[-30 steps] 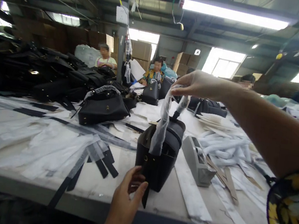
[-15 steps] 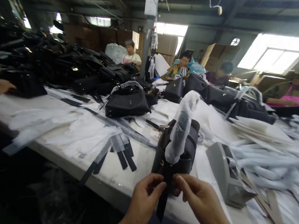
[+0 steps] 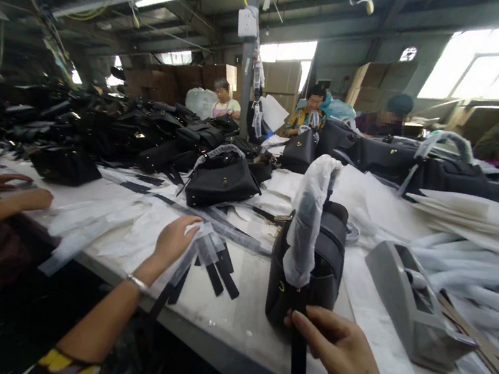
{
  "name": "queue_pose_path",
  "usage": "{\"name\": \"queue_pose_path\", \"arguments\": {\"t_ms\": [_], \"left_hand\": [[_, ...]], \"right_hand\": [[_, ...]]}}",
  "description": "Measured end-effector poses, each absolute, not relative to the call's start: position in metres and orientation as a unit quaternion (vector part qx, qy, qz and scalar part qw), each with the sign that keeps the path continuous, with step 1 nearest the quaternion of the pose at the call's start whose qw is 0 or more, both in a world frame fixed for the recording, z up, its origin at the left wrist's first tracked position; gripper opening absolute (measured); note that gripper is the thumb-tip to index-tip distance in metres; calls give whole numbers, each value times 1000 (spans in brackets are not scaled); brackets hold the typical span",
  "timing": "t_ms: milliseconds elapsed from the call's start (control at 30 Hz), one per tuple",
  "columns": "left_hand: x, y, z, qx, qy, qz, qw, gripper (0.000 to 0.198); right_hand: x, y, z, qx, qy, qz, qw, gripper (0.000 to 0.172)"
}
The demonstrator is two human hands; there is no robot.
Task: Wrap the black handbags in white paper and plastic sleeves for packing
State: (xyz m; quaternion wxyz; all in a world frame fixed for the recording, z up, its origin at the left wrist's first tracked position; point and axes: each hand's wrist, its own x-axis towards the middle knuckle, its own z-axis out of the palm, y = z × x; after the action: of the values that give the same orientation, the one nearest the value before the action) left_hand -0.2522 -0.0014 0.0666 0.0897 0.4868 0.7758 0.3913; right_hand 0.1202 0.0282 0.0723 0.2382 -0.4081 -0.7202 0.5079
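Observation:
A black handbag point(image 3: 328, 269) stands on the table in front of me, its upright handle point(image 3: 307, 228) wrapped in white translucent film. A black strap point(image 3: 299, 362) hangs down from its near side past the table's edge. My right hand point(image 3: 334, 336) pinches this strap at the bag's lower front, thumb and forefinger together. Off to the left, my left hand point(image 3: 174, 241), with a bracelet at the wrist, has its fingertips closed on the end of clear plastic strips point(image 3: 207, 240). Black strips point(image 3: 220, 277) fan out beneath that plastic on the table.
A grey tape dispenser point(image 3: 414, 314) stands right of the bag. Another black handbag point(image 3: 224, 183) sits farther back, beside a heap of black bags point(image 3: 145, 126). White sheets point(image 3: 463, 211) lie at right. A co-worker's hands point(image 3: 24, 192) are at far left; other people sit across the table.
My left hand has left the strap and moved left to the plastic strips. My right hand stays on the strap. The view has turned slightly left, and a co-worker's hands show at left.

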Motion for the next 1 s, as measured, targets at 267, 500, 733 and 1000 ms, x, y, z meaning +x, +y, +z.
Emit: {"name": "queue_pose_path", "arguments": {"t_ms": [267, 500, 733, 1000], "left_hand": [[-356, 30, 39, 509, 831, 198, 109, 28], [-364, 37, 49, 543, 803, 242, 55, 42], [-345, 36, 105, 481, 796, 366, -28, 48], [-243, -5, 145, 480, 742, 455, 111, 62]], "right_hand": [[119, 29, 72, -396, -719, 511, 254, 41], [114, 28, 75, -378, -693, 556, 260, 38], [111, 26, 79, -376, -664, 580, 286, 28], [118, 27, 81, -336, -720, 546, 264, 30]]}}
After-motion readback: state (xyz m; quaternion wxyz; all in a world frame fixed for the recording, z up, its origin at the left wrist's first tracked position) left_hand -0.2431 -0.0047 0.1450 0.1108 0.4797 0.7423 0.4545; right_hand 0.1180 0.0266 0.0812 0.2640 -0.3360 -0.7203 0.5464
